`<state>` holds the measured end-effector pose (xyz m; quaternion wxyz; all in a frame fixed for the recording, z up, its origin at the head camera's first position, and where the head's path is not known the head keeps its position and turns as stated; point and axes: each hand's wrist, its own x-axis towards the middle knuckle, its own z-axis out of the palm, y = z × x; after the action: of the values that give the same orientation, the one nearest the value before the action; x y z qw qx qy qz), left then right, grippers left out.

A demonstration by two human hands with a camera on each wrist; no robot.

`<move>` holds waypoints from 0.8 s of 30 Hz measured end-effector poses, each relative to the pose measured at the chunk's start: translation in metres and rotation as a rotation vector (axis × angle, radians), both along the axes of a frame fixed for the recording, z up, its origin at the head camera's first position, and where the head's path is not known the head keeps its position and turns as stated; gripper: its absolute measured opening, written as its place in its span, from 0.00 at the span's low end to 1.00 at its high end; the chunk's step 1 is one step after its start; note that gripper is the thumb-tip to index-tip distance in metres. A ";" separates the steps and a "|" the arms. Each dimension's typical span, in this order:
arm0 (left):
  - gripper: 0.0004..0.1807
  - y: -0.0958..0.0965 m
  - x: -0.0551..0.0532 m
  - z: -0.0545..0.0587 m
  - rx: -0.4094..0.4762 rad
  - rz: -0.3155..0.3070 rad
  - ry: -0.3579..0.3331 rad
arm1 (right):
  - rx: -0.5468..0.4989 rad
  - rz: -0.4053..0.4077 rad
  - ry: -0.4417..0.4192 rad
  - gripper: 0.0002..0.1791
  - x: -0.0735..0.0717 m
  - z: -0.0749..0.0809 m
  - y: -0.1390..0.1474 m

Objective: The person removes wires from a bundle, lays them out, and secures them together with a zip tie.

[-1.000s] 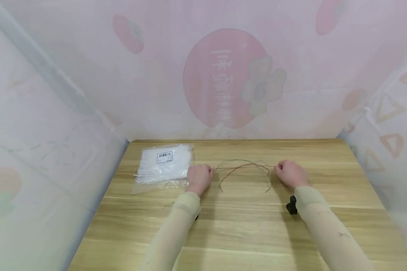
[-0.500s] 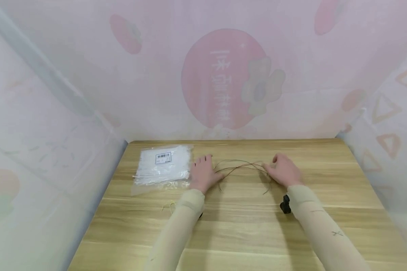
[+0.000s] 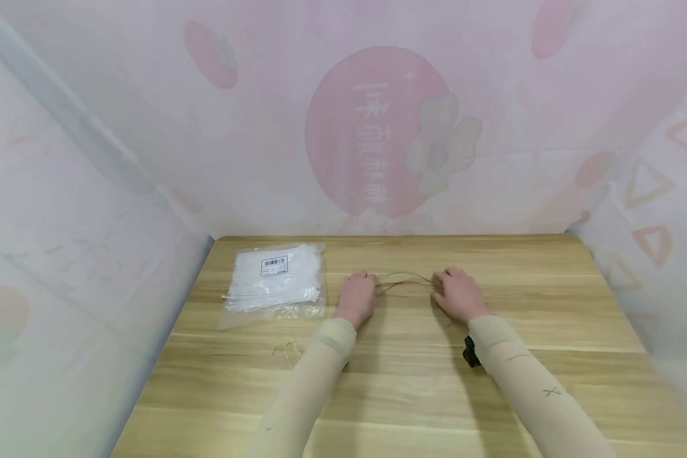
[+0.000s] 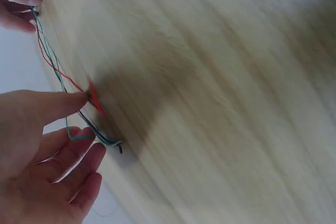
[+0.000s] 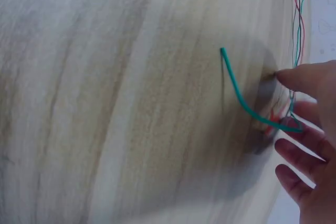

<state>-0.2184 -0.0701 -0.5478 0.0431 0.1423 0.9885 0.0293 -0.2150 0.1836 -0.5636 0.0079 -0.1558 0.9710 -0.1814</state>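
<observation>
Several thin wires (image 3: 405, 275), red, green and dark, lie across the table between my two hands. My left hand (image 3: 357, 298) is at their left end, fingers loosely bent. In the left wrist view its thumb touches the red wire (image 4: 67, 78), and wires cross the gap between thumb and fingers. My right hand (image 3: 459, 296) is at the other end, thumb apart from the spread, bent fingers. A green wire (image 5: 241, 100) curves out past these fingers over the wood in the right wrist view. The wires' far ends are partly hidden by my hands.
A clear plastic bag (image 3: 275, 280) of thin white strips with a barcode label lies left of my left hand. A thin yellow wire (image 3: 288, 348) lies near my left forearm. Pale printed sheeting (image 3: 252, 159) stands behind the wooden table (image 3: 412, 394).
Both hands have moved inward along the wires. A second ago they pinched one wire stretched between them; they let go, and the fingers now surround the bunch near its ends.
</observation>
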 end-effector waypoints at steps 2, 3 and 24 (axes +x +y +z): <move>0.13 -0.003 0.000 0.000 0.004 -0.011 0.016 | -0.005 0.013 0.039 0.18 0.000 -0.001 0.000; 0.12 -0.004 0.000 0.000 0.019 -0.010 0.015 | -0.008 0.021 0.054 0.14 0.000 -0.001 0.000; 0.21 -0.027 0.011 0.031 0.208 0.075 -0.103 | -0.105 0.035 0.056 0.17 0.010 0.011 0.000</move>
<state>-0.2078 -0.0973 -0.5168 0.0777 0.1071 0.9812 0.1404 -0.2051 0.1840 -0.5522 -0.0240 -0.1782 0.9570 -0.2276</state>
